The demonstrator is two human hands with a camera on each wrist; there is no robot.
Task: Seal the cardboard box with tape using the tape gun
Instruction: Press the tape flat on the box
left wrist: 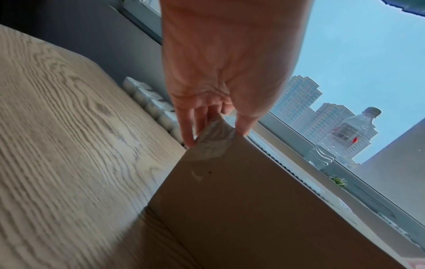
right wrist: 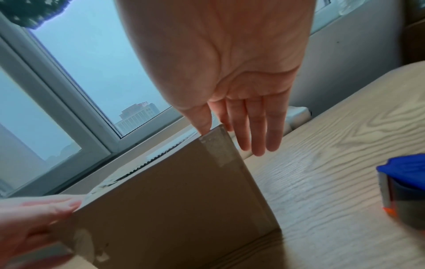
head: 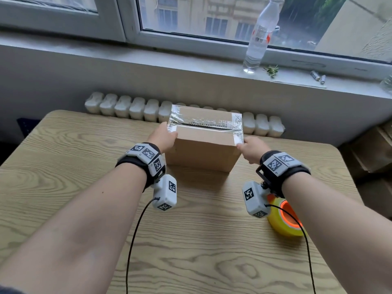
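A brown cardboard box (head: 203,151) stands on the wooden table (head: 191,240), its top seam covered by clear tape (head: 203,123) that wraps over both ends. My left hand (head: 169,133) rests against the box's left end with straight fingers (left wrist: 187,134) on the tape end (left wrist: 214,143) and the thumb on the top edge. My right hand (head: 241,145) is at the right near corner, thumb tip on the taped edge (right wrist: 218,149), fingers (right wrist: 255,138) extended down beside the box (right wrist: 172,200). The tape gun (head: 284,217), with its yellow roll and orange core, lies on the table under my right forearm, held by neither hand.
Behind the table a white radiator (head: 127,107) runs under the window sill (head: 191,62). A clear water bottle (head: 259,37) stands on the sill, with two batteries (head: 318,77) to its right. Cardboard boxes sit on the floor at far right (head: 373,153).
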